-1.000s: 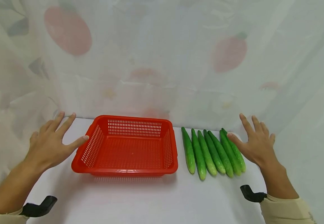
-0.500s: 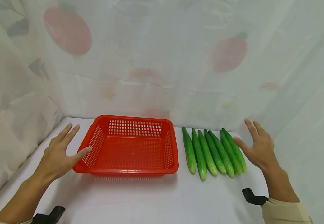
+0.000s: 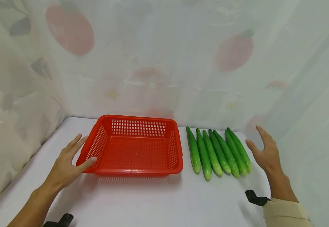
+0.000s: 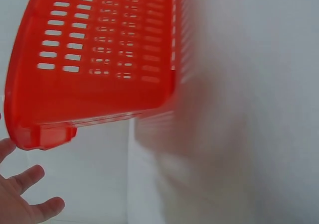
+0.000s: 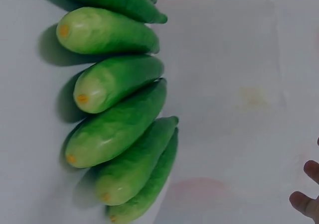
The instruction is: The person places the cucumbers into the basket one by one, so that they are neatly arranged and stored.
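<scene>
A red plastic basket (image 3: 137, 154) with slotted walls sits on the white table, nothing inside it. To its right several green cucumbers (image 3: 205, 154) lie side by side, roughly parallel. My left hand (image 3: 68, 165) is at the basket's left side with fingers spread; in the left wrist view its fingertips (image 4: 31, 176) come close to the basket's rim, and contact cannot be made out. My right hand (image 3: 268, 154) hovers to the right of the cucumbers, fingers extended and holding nothing. In the right wrist view only some of its fingertips (image 5: 303, 203) show, apart from the cucumbers.
A pale curtain (image 3: 158, 60) with fruit prints hangs behind the table and along both sides. The white table (image 3: 153, 201) extends in front of the basket and cucumbers. Black camera mounts (image 3: 256, 198) are strapped at both wrists.
My left hand has moved right and down toward the basket's left side. The right hand has shifted slightly right and down, its fingers closer together. Basket and cucumbers stay in place.
</scene>
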A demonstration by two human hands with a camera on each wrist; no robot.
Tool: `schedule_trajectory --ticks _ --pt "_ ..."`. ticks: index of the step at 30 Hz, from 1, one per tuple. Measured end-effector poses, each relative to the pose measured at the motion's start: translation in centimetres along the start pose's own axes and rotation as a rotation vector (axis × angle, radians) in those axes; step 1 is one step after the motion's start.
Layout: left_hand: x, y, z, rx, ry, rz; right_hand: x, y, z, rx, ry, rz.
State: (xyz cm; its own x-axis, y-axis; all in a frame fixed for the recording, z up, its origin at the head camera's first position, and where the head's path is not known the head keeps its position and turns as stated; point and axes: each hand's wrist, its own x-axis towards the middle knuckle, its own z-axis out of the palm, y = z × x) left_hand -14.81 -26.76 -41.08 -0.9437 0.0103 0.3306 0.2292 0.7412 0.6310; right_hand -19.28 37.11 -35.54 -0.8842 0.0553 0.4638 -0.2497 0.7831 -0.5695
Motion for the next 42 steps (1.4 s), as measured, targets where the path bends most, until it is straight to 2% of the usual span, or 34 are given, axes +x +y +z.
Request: schedule_trajectory --ticks 5,15,23,27,38,42 --pt "-0.4 -0.6 0.8 -0.017 -0.001 -0.003 -0.6 1.7 0.8 0.051 -0.006 0.112" --pt "-0.9 -1.7 1.8 -0.081 0.026 0.016 -1.3 4.3 1.9 0.131 0.039 0.197" --pt "-1.4 -2.4 2.5 -0.122 0.047 0.023 -1.7 6.5 2.9 0.171 0.044 0.311" --pt "-1.6 -2.7 2.8 -0.12 0.069 0.05 -1.9 7.6 3.5 0.201 0.032 0.373" --pt "-1.7 -3.1 3.5 -0.105 0.122 0.069 -2.9 10.3 4.9 0.285 -0.065 0.546" --pt "-1.7 -3.1 3.4 -0.118 0.144 0.081 -2.6 10.8 5.4 0.312 -0.086 0.575"
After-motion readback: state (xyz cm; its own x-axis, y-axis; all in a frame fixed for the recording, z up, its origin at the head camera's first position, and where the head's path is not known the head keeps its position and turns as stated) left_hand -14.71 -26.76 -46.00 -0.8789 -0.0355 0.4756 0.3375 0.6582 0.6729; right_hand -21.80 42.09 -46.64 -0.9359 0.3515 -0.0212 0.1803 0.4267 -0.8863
